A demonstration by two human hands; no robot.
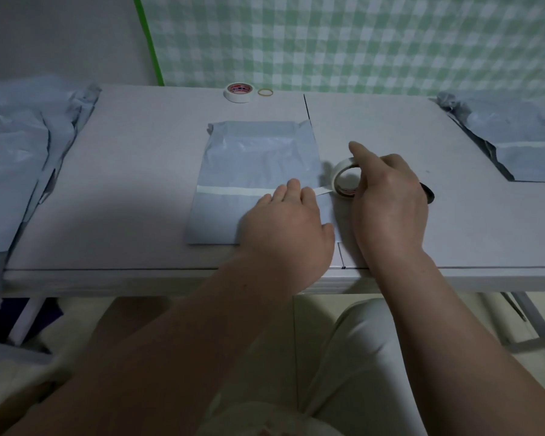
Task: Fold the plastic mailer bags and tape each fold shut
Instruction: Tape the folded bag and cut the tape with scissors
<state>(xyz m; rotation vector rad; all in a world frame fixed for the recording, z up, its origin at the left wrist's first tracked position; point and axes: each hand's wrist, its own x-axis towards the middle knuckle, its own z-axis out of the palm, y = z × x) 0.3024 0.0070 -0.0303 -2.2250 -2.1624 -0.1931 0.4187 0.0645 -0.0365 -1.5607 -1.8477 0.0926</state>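
- Left hand (285,221) flat, pressing tape strip (230,190) onto mailer bag (252,155).
- Right hand (389,199) grips tape roll (339,176), 3 o'clock of bag.
- Risk: skewed pull may wrinkle strip.

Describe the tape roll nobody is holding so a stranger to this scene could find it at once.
Look to the far edge of the white table, just below the green checked cloth. The spare tape roll lies flat there, left of a yellow rubber band. Unlike the roll held in the right hand, nothing touches it.
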